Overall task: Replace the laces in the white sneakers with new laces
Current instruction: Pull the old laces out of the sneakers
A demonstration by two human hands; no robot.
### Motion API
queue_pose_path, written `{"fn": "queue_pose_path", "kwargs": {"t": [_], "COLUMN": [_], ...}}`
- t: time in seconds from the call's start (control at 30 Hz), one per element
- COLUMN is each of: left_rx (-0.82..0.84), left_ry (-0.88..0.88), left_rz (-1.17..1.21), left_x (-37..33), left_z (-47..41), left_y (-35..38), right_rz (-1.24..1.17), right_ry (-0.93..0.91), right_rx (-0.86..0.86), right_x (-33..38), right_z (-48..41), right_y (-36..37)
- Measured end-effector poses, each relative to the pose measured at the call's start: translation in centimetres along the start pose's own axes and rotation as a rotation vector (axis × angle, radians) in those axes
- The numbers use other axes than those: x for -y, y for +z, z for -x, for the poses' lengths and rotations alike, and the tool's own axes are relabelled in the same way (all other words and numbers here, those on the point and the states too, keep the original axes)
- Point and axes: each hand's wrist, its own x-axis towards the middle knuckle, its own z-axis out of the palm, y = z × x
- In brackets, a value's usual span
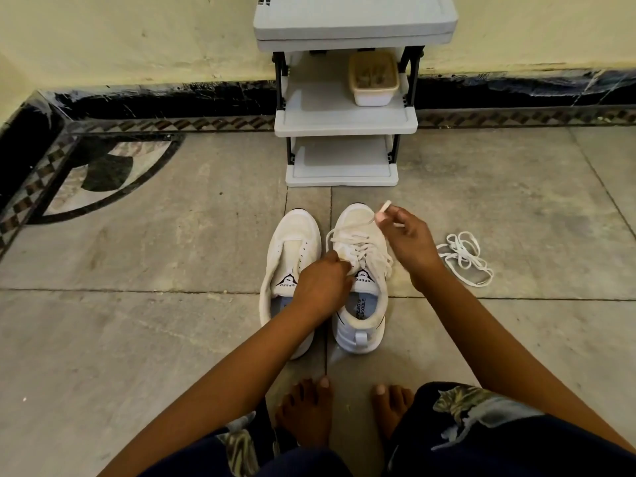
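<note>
Two white sneakers stand side by side on the floor, toes pointing away from me. The left sneaker (292,249) has bare eyelets and no lace. The right sneaker (361,280) carries a white lace (358,246) threaded loosely across its eyelets. My left hand (321,287) grips the right sneaker at the inner side of its tongue. My right hand (409,242) is raised over the toe and pinches one end of that lace, its tip sticking up past my fingers. A loose white lace (464,258) lies tangled on the floor to the right.
A grey plastic shoe rack (344,122) stands against the wall just beyond the sneakers, with a white tub (373,80) on its middle shelf. My bare feet (306,411) rest on the stone floor close behind the sneakers.
</note>
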Motion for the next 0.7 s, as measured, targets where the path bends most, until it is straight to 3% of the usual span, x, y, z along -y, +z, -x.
{"fn": "queue_pose_path", "kwargs": {"t": [0.1,0.2,0.33,0.43,0.5,0.7], "left_rx": [-0.015,0.013,0.024,0.046,0.068,0.004], "left_ry": [-0.015,-0.075,-0.174,-0.148,-0.084,0.013], "left_rz": [0.054,0.150,0.350,0.431,0.354,-0.231], "left_x": [0.2,0.2,0.9,1.5,1.4,-1.2], "left_z": [-0.4,-1.2,-1.4,-1.3,-1.4,-2.1], "left_y": [-0.7,-1.7,-2.6,-2.7,-2.5,-1.7], "right_rz": [0.401,0.640,0.613,0.592,0.650,0.753], "right_ry": [-0.079,-0.232,-0.257,-0.252,-0.275,-0.254], "right_rx": [0.111,0.222,0.198,0.207,0.205,0.279], "right_x": [-2.0,-5.1,-6.0,-6.5,-6.8,-7.6], "right_z": [1.5,3.1,2.7,2.9,3.5,3.8], "right_y": [-0.2,-0.2,-0.8,-0.9,-0.6,0.2]}}
